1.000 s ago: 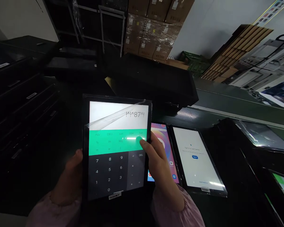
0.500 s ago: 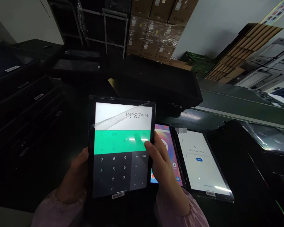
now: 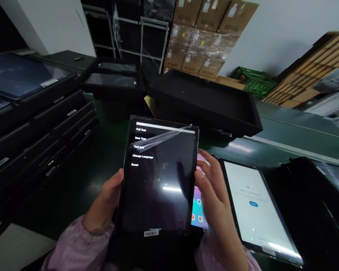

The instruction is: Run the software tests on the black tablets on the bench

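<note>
Green tabletop (image 3: 94, 184) with black tray (image 3: 211, 99) and white-screened tablet (image 3: 252, 220)

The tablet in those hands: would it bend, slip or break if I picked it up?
The tablet would probably stay stiff: its edges look straight. It might be slippery, because its front shines with glare. That front also looks glassy under the creased film, so a drop could crack it.

Tablet (image 3: 158, 203), lit test menu, clear film (image 3: 161, 140) creased diagonally across top; left hand (image 3: 103, 203) gripping left edge, right hand (image 3: 217, 199) at right edge. White-screened tablet (image 3: 251, 222), right. Beyond: black tray (image 3: 211, 99), stacked cartons (image 3: 197, 47).
</note>
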The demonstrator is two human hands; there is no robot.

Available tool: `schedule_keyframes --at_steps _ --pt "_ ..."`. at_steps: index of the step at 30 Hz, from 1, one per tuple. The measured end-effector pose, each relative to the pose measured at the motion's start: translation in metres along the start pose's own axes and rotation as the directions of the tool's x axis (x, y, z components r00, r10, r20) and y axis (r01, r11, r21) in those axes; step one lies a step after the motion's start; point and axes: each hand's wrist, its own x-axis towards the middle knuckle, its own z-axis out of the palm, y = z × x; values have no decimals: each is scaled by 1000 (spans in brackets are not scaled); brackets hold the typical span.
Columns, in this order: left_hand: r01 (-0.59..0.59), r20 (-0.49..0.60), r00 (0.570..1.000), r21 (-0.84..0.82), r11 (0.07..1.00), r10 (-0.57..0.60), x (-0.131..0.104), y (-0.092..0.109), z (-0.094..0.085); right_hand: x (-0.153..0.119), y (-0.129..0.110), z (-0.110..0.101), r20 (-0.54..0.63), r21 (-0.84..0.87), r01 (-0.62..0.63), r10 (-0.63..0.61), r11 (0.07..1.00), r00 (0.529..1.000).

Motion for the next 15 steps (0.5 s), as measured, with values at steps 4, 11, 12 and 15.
schedule_keyframes --at_steps 4,11,12,15 --pt "-37 4 999 -24 999 37 0 -6 -5 2 -1 -3 -12 -377 323 -353 868 936" --pt "-42 -16 999 -9 999 42 -2 -20 -18 -1 -2 0 187 -646 493 -506 582 842" --pt "-36 -7 999 -5 999 36 -2 -20 -18 -1 -1 0 187 -673 484 -505 559 843" --pt "-24 29 999 -5 1000 24 -2 -16 -15 -2 -1 -1 182 -690 475 -504 546 844"
